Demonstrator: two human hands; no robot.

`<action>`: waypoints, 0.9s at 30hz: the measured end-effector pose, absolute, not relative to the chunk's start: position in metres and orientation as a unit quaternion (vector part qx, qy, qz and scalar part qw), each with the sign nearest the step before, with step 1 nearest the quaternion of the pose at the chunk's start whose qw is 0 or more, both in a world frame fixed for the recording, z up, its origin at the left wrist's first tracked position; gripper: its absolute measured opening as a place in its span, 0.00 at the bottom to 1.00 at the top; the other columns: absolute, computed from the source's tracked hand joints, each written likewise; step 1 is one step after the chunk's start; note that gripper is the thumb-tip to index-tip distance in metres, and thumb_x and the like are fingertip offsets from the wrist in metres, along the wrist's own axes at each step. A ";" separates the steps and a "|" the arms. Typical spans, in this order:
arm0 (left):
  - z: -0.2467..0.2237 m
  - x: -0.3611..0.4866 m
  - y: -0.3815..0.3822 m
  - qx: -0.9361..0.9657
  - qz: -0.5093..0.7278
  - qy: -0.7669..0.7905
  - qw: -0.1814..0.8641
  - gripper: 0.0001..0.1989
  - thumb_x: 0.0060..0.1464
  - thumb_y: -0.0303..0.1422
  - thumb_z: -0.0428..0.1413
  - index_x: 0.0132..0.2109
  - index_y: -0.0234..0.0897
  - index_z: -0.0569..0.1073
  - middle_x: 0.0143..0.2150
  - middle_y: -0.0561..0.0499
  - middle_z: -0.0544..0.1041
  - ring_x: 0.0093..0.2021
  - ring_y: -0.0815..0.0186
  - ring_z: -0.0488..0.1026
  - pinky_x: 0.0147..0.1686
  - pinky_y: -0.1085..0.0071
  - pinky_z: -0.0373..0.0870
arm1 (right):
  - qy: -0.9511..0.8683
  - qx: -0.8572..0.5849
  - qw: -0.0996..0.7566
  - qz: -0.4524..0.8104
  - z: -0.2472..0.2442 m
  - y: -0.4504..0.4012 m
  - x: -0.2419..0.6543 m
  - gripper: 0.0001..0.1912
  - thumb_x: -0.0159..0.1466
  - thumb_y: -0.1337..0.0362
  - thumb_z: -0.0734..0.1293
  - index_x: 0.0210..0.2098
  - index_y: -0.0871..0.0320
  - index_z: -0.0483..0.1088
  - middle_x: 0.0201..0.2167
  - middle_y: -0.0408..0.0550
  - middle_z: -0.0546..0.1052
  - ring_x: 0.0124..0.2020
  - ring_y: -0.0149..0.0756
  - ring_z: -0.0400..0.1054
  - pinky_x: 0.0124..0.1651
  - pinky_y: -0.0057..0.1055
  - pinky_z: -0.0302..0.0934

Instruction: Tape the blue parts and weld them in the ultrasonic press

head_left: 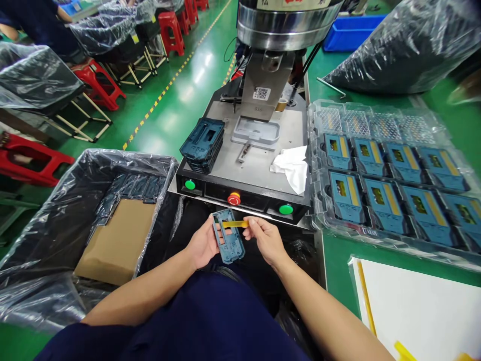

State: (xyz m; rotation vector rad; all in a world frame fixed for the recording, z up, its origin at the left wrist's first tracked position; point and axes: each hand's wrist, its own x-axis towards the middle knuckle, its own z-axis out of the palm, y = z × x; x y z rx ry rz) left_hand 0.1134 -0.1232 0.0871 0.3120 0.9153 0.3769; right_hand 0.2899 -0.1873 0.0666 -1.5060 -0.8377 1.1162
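My left hand [202,244] is closed around the side of a dark blue plastic housing [232,249] with a rectangular window, held tilted in front of my lap. My right hand [266,241] pinches one end of a thin yellow strip [233,224] between thumb and fingertips. The strip lies across the housing's window area; whether it is stuck there I cannot tell. Just beyond my hands is a press machine with a grey pale fixture [259,131] on its metal bed [251,170]. A stack of similar blue housings [203,144] stands at the bed's left.
Green buttons [286,209] and a red emergency stop [233,199] line the press front. A white cloth [292,168] lies on its bed. At right are a clear tray [319,200] of housings with yellow strips and a white sheet [421,306]. A lined bin [41,240] stands left.
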 end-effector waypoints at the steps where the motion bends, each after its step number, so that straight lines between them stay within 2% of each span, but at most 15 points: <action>1: 0.087 0.113 -0.123 0.145 0.176 0.446 0.865 0.29 0.58 0.54 0.46 0.51 0.32 0.71 0.46 0.38 0.77 0.43 0.56 0.76 0.48 0.57 0.69 | -0.388 -0.633 0.516 0.428 0.067 -0.189 0.290 0.20 0.64 0.50 0.63 0.41 0.59 0.76 0.27 0.49 0.77 0.26 0.34 0.71 0.33 0.34 0.69; 3: 0.087 0.113 -0.124 0.136 0.168 0.461 0.861 0.29 0.58 0.54 0.45 0.48 0.31 0.72 0.44 0.39 0.77 0.41 0.56 0.76 0.46 0.57 0.70 | -0.493 -0.632 0.504 0.322 0.068 -0.193 0.288 0.15 0.66 0.56 0.62 0.43 0.57 0.76 0.37 0.52 0.79 0.37 0.38 0.74 0.42 0.39 0.71; 5: 0.087 0.113 -0.124 0.128 0.166 0.457 0.865 0.29 0.58 0.54 0.46 0.46 0.31 0.72 0.44 0.39 0.77 0.41 0.57 0.76 0.45 0.59 0.70 | -0.597 -0.605 0.478 0.223 0.067 -0.198 0.284 0.13 0.67 0.62 0.61 0.45 0.55 0.76 0.46 0.53 0.77 0.46 0.39 0.73 0.51 0.40 0.70; 7: 0.087 0.114 -0.125 0.123 0.168 0.433 0.877 0.28 0.59 0.53 0.46 0.47 0.31 0.73 0.43 0.40 0.77 0.40 0.58 0.76 0.44 0.61 0.70 | -0.671 -0.566 0.450 0.164 0.064 -0.202 0.280 0.14 0.67 0.66 0.61 0.49 0.56 0.74 0.50 0.54 0.76 0.50 0.39 0.71 0.54 0.39 0.69; 14: 0.087 0.116 -0.128 0.118 0.175 0.389 0.897 0.26 0.60 0.51 0.46 0.50 0.34 0.73 0.41 0.44 0.78 0.38 0.61 0.75 0.41 0.66 0.70 | -0.785 -0.472 0.388 0.102 0.052 -0.204 0.275 0.18 0.67 0.71 0.61 0.54 0.59 0.71 0.55 0.56 0.73 0.58 0.42 0.65 0.58 0.41 0.67; 18: 0.089 0.117 -0.128 0.107 0.182 0.396 0.893 0.25 0.61 0.49 0.45 0.46 0.33 0.75 0.42 0.44 0.77 0.39 0.63 0.74 0.41 0.68 0.70 | -0.804 -0.477 0.338 0.111 0.057 -0.201 0.272 0.17 0.68 0.69 0.59 0.54 0.56 0.70 0.55 0.52 0.73 0.60 0.42 0.63 0.59 0.42 0.65; 23: 0.088 0.115 -0.129 0.106 0.180 0.374 0.904 0.24 0.61 0.49 0.46 0.50 0.34 0.73 0.45 0.44 0.77 0.40 0.62 0.75 0.36 0.68 0.70 | -0.815 -0.473 0.314 0.115 0.068 -0.198 0.269 0.15 0.68 0.65 0.61 0.51 0.58 0.72 0.52 0.54 0.75 0.59 0.42 0.65 0.59 0.42 0.64; 27: 0.088 0.115 -0.130 0.104 0.195 0.352 0.909 0.23 0.61 0.47 0.47 0.53 0.35 0.72 0.47 0.44 0.77 0.45 0.60 0.74 0.42 0.66 0.71 | -0.828 -0.462 0.296 0.116 0.069 -0.198 0.271 0.15 0.67 0.62 0.62 0.50 0.59 0.72 0.52 0.55 0.75 0.60 0.45 0.63 0.61 0.46 0.61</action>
